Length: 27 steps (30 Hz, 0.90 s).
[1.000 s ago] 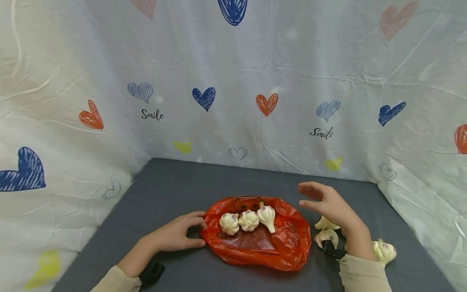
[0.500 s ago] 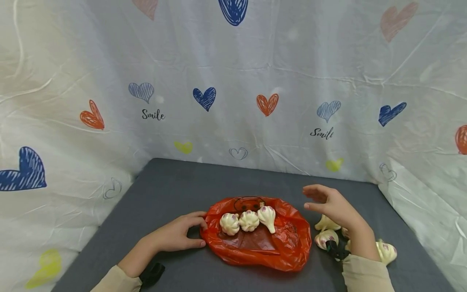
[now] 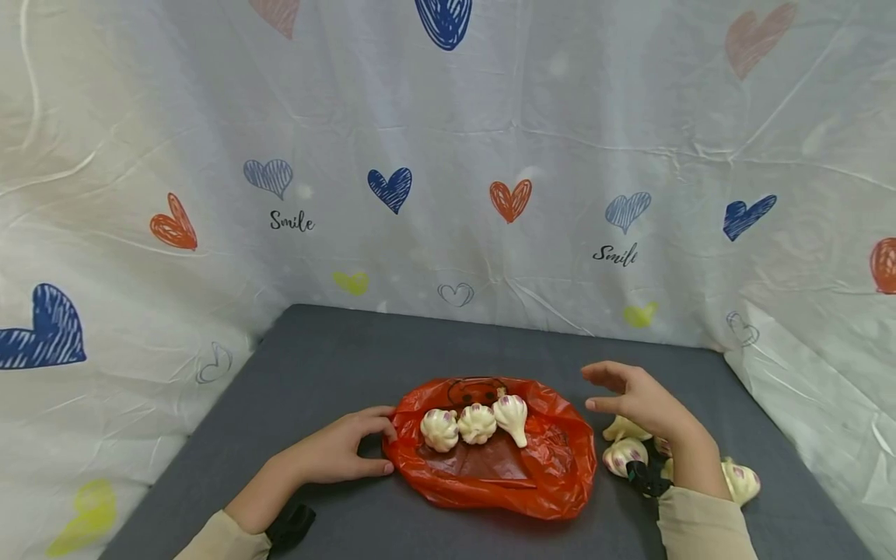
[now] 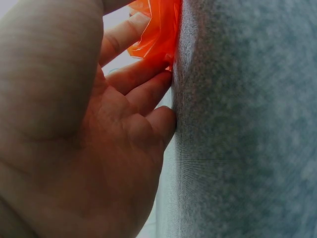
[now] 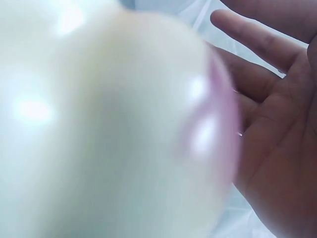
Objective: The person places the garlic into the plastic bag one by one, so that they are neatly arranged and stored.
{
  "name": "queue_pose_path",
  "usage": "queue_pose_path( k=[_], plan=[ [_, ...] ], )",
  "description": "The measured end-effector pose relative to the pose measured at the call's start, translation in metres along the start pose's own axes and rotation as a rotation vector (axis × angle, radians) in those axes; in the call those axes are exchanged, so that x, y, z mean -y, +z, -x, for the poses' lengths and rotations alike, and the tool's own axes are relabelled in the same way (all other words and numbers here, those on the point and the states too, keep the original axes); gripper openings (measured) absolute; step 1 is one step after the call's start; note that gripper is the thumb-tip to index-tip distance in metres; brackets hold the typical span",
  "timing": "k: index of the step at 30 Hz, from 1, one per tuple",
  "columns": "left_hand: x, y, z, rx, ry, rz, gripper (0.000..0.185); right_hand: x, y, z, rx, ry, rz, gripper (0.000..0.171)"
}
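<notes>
Fingers (image 3: 381,426) of the left hand (image 3: 339,449) rest at the left edge of the red plastic bag (image 3: 483,499), loosely bent, forefinger and thumb apart and each against the film rather than clamped on it. From my remote post I read this contact as a brace: thin film slides and collapses readily, and a light touch at one side should keep the mouth spread. The left wrist view agrees, showing fingertips low against the film, close to the grey tabletop (image 4: 237,129). Three garlic bulbs (image 3: 477,424) lie side by side inside the bag, toward its far wall, the rightmost with its stem turned to the near side; their weight, I judge, helps hold the base flat. Right hand (image 3: 647,400): just beyond the bag's right edge, apparently raised, thumb parted from gently curved fingers, nothing held. More garlic (image 3: 625,457) sits to the right of the bag, around the wrist, presumably grouped for easy reach; the arm and right sleeve (image 3: 703,525) hide some, so I cannot count it. Filling much of the right wrist view, a blurred pale shape (image 5: 114,134) is, I judge, one such bulb near that camera.
</notes>
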<state>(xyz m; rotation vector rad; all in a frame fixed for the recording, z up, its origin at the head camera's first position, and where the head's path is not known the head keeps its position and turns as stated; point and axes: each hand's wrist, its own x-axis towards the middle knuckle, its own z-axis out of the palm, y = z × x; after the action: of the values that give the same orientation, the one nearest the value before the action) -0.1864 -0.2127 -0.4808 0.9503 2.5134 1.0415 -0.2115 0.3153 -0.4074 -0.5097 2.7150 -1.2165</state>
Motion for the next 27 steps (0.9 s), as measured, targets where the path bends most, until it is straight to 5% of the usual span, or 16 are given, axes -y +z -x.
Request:
queue_pose_path(
  k=[27],
  plan=[
    [0.0, 0.0, 0.0, -0.007, 0.0, -0.007, 0.025, -0.021, -0.007, 0.01, 0.083, 0.086, -0.063, 0.066]
  ],
)
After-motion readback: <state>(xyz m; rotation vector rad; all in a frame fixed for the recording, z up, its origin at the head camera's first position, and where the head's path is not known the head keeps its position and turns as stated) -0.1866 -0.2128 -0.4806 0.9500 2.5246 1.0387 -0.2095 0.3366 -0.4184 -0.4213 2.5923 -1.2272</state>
